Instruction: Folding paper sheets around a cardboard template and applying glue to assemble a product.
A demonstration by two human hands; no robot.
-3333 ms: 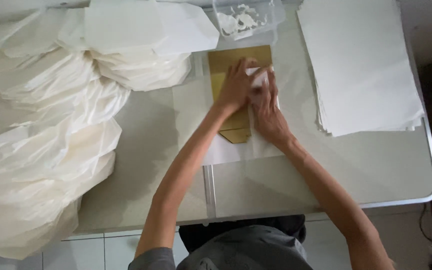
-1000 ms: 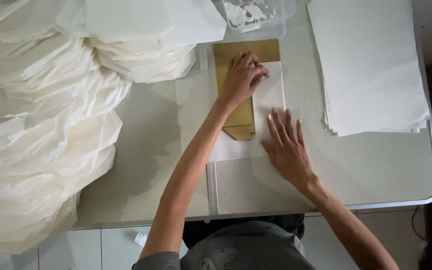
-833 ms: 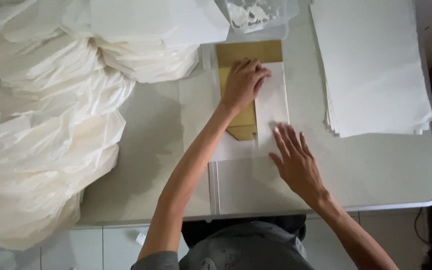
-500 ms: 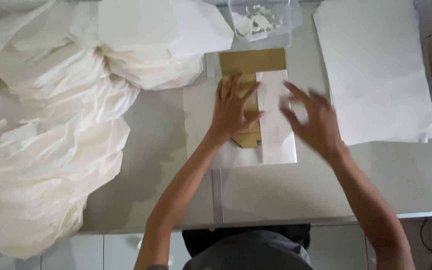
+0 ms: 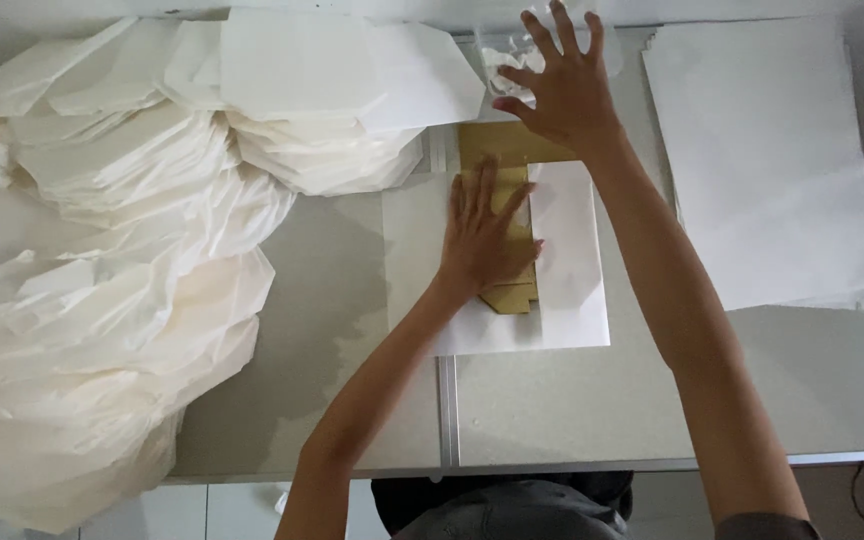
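Left hand [image 5: 487, 240] pressed flat, fingers spread, on brown template [image 5: 504, 215] over white sheet [image 5: 572, 270], mid-worktop [image 5: 652, 400]. Right hand [image 5: 562, 85] wide open above clear tub [image 5: 497, 60] at far edge. Sheet probably light, limp, tearable; best lifted by corners.

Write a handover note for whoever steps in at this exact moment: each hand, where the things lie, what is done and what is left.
Left hand: flat, pressing the brown template onto the white sheet, which is folded over one side.
Right hand: open, empty, fingers spread over the clear container at the table's far edge.
Done: folded white bags piled on the left.
Left: this sheet's fold looks unfinished; flat sheet stack on the right.
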